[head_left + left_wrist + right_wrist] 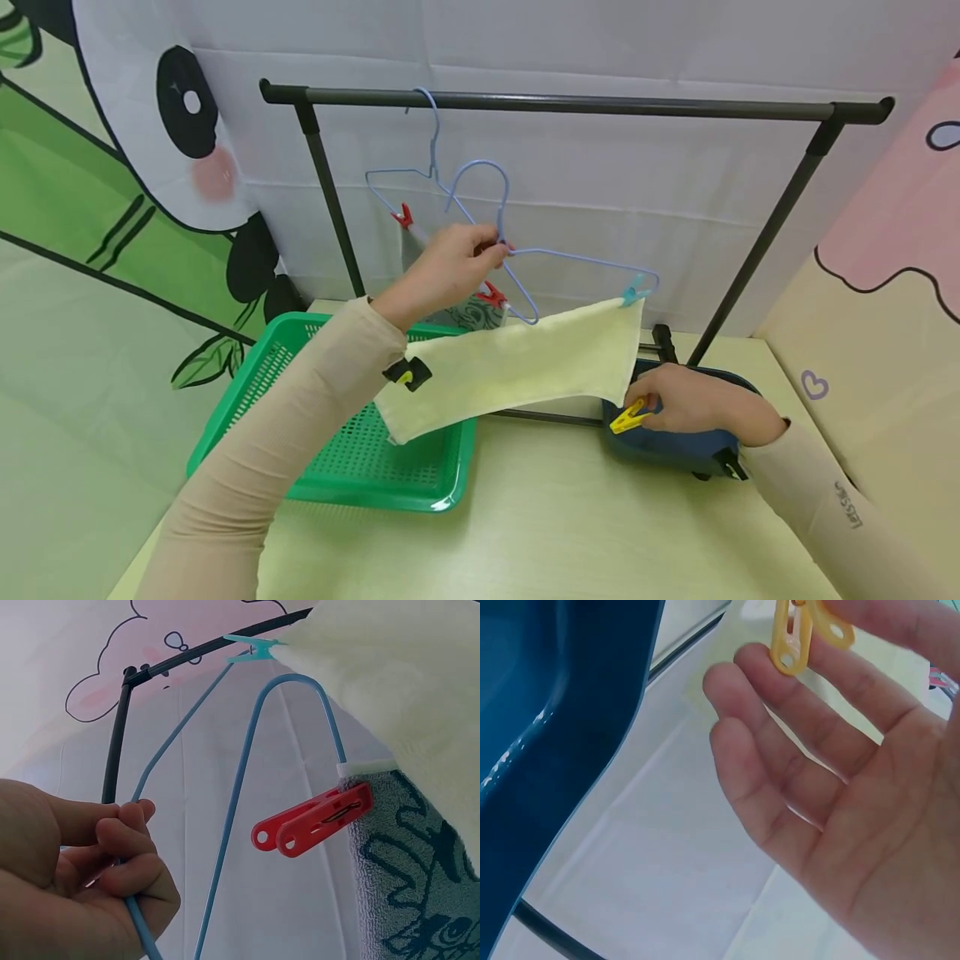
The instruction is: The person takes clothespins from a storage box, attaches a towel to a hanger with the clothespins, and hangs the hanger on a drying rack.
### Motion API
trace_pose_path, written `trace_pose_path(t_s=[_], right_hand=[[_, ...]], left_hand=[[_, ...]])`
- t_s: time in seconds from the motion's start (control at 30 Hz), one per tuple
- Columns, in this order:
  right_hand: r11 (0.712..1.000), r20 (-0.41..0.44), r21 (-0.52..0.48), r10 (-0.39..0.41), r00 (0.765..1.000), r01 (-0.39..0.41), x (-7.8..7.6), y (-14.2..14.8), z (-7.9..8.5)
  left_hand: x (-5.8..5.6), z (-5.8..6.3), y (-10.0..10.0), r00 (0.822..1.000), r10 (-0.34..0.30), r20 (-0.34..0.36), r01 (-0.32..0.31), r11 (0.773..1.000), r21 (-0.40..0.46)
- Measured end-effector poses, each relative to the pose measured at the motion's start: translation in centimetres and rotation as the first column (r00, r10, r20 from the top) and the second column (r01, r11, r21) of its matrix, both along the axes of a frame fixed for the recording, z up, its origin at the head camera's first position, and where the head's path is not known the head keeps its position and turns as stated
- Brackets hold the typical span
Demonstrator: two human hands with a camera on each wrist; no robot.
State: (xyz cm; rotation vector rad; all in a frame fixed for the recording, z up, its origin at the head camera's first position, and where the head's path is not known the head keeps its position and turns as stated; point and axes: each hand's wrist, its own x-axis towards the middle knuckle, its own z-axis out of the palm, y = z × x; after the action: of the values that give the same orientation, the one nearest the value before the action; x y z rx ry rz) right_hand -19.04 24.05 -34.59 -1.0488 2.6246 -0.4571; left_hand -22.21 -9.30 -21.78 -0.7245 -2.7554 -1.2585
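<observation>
My left hand (450, 271) grips a blue wire hanger (581, 257) at the base of its hook. A pale yellow towel (517, 358) hangs from this hanger, pinned at its right end by a turquoise clothespin (633, 289); how its left part is held is hidden behind my arm. In the left wrist view, curled fingers (135, 862) wrap the hanger wire. My right hand (686, 404) pinches a yellow clothespin (628, 417) beside the towel's lower right corner. The right wrist view shows that yellow clothespin (791, 641) between thumb and fingers, cut off by the frame's top.
Another blue hanger (433, 133) hangs on the black rack's bar (562, 103), bearing a grey-green patterned towel (420, 862) with red clothespins (322, 821). A green basket (450, 492) stands at left on the table (555, 517). A dark blue bin (652, 450) sits at right under my hand.
</observation>
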Motion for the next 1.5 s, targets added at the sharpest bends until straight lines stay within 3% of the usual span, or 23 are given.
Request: trace_pose_path(t_s=[0.33, 0.77, 1.07, 1.27, 1.5], right_hand=[[0.999, -0.001, 0.009, 0.037, 0.999, -0.037, 0.4, -1.4, 0.1], [0.995, -0.116, -0.022, 0.097, 0.989, -0.1, 1.0, -4.9, -0.1], [0.991, -0.189, -0.064, 0.103, 0.977, -0.116, 1.1, -7.0, 0.4], [0.988, -0.27, -0.087, 0.101, 0.957, -0.129, 1.0, -8.3, 0.5], [0.978, -0.348, -0.113, 0.125, 0.929, -0.174, 1.2, -9.4, 1.0]], left_hand=[[0.2, -0.5, 0.6, 0.998, -0.043, 0.051, 0.041, 0.999, 0.035], [0.6, -1.5, 2.1, 0.992, -0.09, 0.083, 0.084, 0.994, 0.066], [0.7, -0.8, 3.2, 0.985, -0.087, 0.15, 0.077, 0.994, 0.074], [0.5, -0.3, 3.6, 0.982, -0.111, 0.15, 0.094, 0.989, 0.116], [0.1, -0.7, 4.2, 0.972, -0.16, 0.17, 0.131, 0.977, 0.17]])
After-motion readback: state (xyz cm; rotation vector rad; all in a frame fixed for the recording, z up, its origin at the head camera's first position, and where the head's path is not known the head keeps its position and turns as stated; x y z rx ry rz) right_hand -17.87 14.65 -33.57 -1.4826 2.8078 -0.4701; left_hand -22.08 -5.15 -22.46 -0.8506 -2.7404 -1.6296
